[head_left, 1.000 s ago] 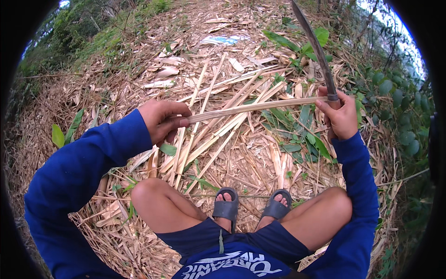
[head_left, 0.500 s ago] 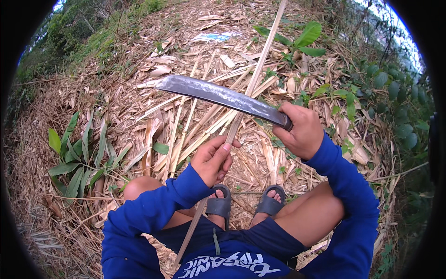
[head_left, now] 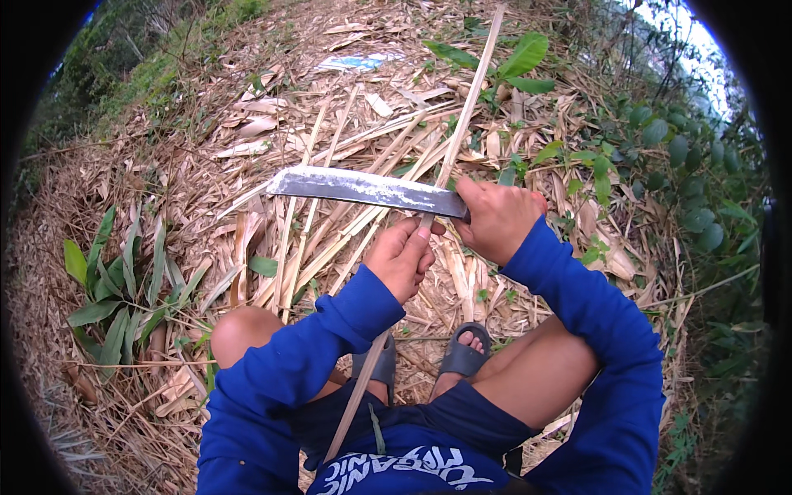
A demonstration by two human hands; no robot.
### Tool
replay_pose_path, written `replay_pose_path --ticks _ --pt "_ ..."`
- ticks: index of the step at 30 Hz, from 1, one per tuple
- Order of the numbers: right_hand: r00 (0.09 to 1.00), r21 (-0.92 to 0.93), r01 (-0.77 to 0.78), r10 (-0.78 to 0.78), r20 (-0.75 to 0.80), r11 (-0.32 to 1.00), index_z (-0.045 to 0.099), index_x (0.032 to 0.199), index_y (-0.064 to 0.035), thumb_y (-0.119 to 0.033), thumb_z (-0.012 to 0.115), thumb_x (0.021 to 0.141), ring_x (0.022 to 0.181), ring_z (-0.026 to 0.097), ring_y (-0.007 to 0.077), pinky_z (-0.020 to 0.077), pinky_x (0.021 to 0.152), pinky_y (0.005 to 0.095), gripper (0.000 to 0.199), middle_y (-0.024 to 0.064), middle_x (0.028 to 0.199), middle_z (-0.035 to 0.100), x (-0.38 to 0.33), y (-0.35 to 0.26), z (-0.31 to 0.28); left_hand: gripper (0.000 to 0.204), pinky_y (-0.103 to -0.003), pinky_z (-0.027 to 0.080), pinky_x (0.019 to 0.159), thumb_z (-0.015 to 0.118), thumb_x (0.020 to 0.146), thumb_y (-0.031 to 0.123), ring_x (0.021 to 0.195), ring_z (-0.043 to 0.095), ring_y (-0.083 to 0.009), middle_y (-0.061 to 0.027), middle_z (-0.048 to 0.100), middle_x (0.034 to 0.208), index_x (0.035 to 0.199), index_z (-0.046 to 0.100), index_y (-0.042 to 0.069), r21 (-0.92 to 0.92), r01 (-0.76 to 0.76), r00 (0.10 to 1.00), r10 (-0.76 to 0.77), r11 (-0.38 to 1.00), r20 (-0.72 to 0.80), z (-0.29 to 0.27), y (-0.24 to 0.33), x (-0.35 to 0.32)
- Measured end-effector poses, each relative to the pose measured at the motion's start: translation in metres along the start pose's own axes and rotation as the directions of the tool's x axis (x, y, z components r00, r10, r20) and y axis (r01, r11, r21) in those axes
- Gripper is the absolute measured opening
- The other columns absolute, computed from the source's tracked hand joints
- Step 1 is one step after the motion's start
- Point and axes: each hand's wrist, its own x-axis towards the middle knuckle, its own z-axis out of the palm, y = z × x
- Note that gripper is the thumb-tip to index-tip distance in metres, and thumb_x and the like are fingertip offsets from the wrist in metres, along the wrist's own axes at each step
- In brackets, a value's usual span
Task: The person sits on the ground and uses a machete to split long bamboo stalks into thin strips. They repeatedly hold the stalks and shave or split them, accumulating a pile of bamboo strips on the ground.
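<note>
My left hand (head_left: 403, 257) grips a long thin bamboo strip (head_left: 467, 99) that runs from my lap up and away over the ground. My right hand (head_left: 498, 218) holds the handle of a long machete (head_left: 363, 186). Its grey blade lies crosswise, pointing left, resting across the strip just above my left hand. I am squatting, both arms in blue sleeves, with grey sandals (head_left: 462, 356) on my feet.
Several split bamboo strips (head_left: 330, 206) lie in a loose pile ahead on ground covered in dry husks and leaves. Green plants grow at the left (head_left: 115, 280) and along the right (head_left: 660, 148). A pale scrap (head_left: 353, 61) lies far ahead.
The strip swung from lying crosswise to pointing away from me. The machete came down from raised at the right to lie across the strip, and my left hand slid in close below the blade.
</note>
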Motion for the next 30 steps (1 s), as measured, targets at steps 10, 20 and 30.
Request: replay_pose_path --ticks 10,20,30 --pt "1.0 -0.029 0.009 -0.01 -0.018 1.0 0.05 0.086 -0.007 -0.018 0.068 0.072 0.062 0.064 0.035 0.0503 0.054 0.0457 0.025 0.0133 0.068 0.061 -0.002 0.002 0.004 0.027 -0.021 0.026 0.043 0.043 0.104 0.025 0.048 0.032 -0.0035 0.0048 0.04 0.06 0.088 0.052 0.006 0.046 -0.004 0.998 0.006 0.999 -0.055 0.001 -0.004 0.006" --pt "0.999 -0.075 -0.046 0.046 -0.001 0.996 0.051 0.087 -0.0075 -0.019 0.066 0.071 0.062 0.064 0.0358 0.0507 0.055 0.0475 0.025 0.0139 0.069 0.063 0.009 0.01 -0.003 0.024 -0.019 0.019 0.039 0.042 0.104 0.028 0.044 0.023 -0.0011 0.0073 0.034 0.06 0.091 0.048 0.009 0.138 -0.092 0.994 0.1 0.986 -0.049 0.003 -0.003 0.006" --pt "0.868 0.039 -0.434 0.429 -0.251 0.9 0.065 0.088 -0.0044 -0.023 0.063 0.082 0.069 0.064 0.0415 0.0526 0.067 0.0503 0.02 0.0216 0.071 0.065 0.017 0.094 -0.02 0.023 -0.019 0.02 0.039 0.038 0.105 0.025 0.044 0.023 -0.0011 0.0077 0.032 0.059 0.093 0.048 0.007 0.18 -0.065 0.998 0.06 0.982 0.031 -0.002 -0.016 -0.037"
